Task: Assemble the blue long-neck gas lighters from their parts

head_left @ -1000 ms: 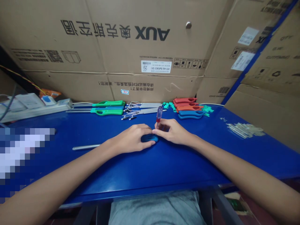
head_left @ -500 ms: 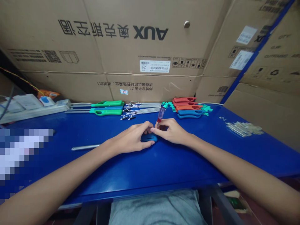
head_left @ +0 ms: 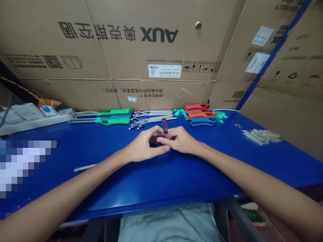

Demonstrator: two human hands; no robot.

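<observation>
My left hand (head_left: 142, 148) curls over a blue plastic handle, mostly hidden under my fingers, on the blue table (head_left: 176, 174). A thin metal rod (head_left: 84, 167) runs out leftward from under that forearm. My right hand (head_left: 180, 140) pinches a small screwdriver (head_left: 164, 125) with a red and purple see-through handle, held upright over the blue handle. The two hands touch at the fingertips.
At the table's back lie green and blue handled tools with metal rods (head_left: 114, 116), loose rods with wires (head_left: 151, 118), and stacked red and blue handles (head_left: 200, 115). Clear plastic parts (head_left: 261, 136) lie at right. Cardboard boxes (head_left: 151, 50) wall the back. A power strip (head_left: 32, 119) sits far left.
The screwdriver has shifted left and stands more upright. My left hand's fingers have closed further over the blue handle, hiding it. The view has tilted down slightly.
</observation>
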